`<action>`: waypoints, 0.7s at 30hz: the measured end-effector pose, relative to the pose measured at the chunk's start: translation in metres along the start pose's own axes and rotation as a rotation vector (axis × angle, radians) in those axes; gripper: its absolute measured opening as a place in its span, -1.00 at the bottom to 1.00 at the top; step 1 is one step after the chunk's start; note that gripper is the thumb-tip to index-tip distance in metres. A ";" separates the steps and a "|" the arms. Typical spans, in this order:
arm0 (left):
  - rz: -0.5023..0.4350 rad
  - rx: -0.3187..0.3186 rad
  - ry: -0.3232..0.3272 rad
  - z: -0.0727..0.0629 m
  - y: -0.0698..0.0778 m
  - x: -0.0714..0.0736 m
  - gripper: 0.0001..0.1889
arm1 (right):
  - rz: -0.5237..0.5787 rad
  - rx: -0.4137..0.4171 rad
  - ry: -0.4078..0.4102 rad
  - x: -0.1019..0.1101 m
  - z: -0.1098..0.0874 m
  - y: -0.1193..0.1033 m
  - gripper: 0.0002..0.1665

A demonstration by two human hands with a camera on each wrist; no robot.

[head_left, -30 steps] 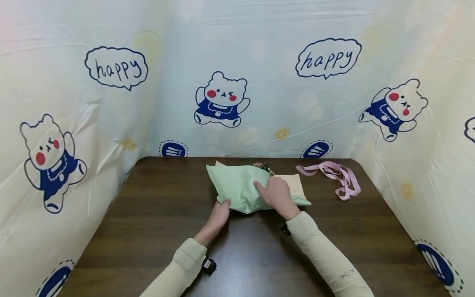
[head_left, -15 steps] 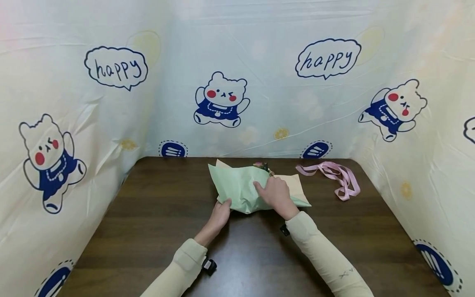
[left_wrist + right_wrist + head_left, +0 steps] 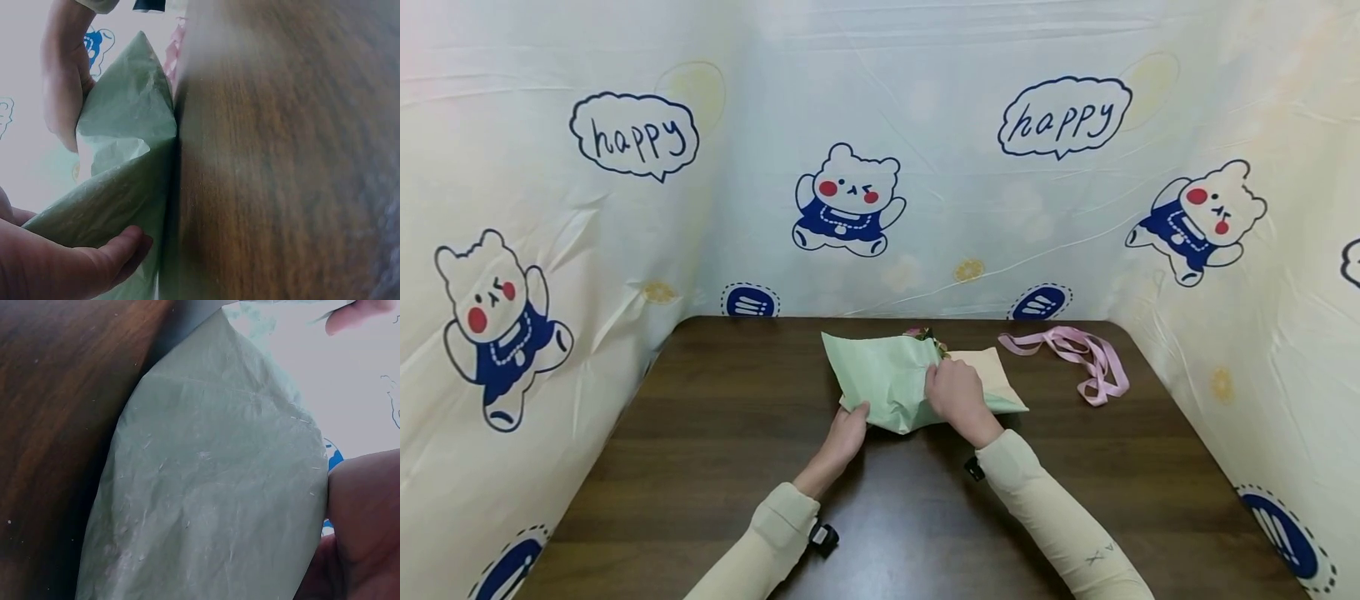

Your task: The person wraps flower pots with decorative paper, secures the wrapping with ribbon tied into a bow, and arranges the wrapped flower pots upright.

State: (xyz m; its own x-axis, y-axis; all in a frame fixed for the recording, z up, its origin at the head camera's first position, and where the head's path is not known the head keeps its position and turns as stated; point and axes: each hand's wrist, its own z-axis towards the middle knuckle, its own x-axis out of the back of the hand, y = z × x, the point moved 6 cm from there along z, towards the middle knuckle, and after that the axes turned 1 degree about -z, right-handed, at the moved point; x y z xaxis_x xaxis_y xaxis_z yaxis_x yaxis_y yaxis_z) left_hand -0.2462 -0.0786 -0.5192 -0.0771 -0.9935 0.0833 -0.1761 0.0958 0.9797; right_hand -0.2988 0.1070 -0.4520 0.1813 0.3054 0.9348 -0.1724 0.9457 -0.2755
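Observation:
A sheet of pale green wrapping paper [image 3: 880, 375] is folded around a small bunch of flowers [image 3: 928, 335] near the table's back edge. Beige paper [image 3: 981, 371] shows from the wrap on the right. At the near left edge my left hand [image 3: 846, 432] pinches the green paper, its thumb [image 3: 122, 247] lying on the sheet in the left wrist view. My right hand [image 3: 958, 392] grips the paper's top right edge beside the flowers with curled fingers. The stems and most of the bouquet are hidden by paper and hand.
A loose pink ribbon [image 3: 1093, 358] lies in folds at the back right of the dark wooden table [image 3: 722, 467]. A printed curtain [image 3: 955, 208] hangs behind the table and along both sides.
My right thumb has come in from pointing left and now lies against the paper. The beige corner at the back left has gone from sight. My left hand has hardly moved.

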 end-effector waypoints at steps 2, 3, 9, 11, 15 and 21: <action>0.005 0.000 -0.006 -0.001 0.000 0.000 -0.44 | -0.004 0.007 -0.003 0.000 0.001 -0.001 -0.41; 0.006 0.002 -0.007 -0.002 0.001 0.000 -0.44 | -0.008 0.010 -0.005 0.000 0.001 -0.001 -0.41; 0.088 -0.014 0.003 -0.007 0.008 -0.003 -0.40 | -0.050 0.037 -0.006 -0.001 0.002 -0.001 -0.46; 0.143 -0.045 0.009 -0.009 0.012 -0.005 -0.39 | -0.064 0.055 -0.009 -0.001 0.002 -0.002 -0.47; 0.240 -0.131 -0.014 -0.014 0.021 -0.012 -0.38 | -0.034 0.058 -0.007 0.000 0.003 -0.003 -0.45; 0.287 -0.253 -0.030 -0.014 0.035 -0.024 -0.38 | 0.065 0.003 0.014 0.000 0.005 0.000 -0.47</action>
State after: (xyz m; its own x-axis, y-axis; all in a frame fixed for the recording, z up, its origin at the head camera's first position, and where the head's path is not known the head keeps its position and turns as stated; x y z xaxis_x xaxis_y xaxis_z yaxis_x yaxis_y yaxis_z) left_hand -0.2363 -0.0519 -0.4841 -0.1178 -0.9257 0.3594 0.1043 0.3484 0.9315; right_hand -0.3037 0.1065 -0.4504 0.1827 0.3679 0.9117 -0.1868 0.9234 -0.3352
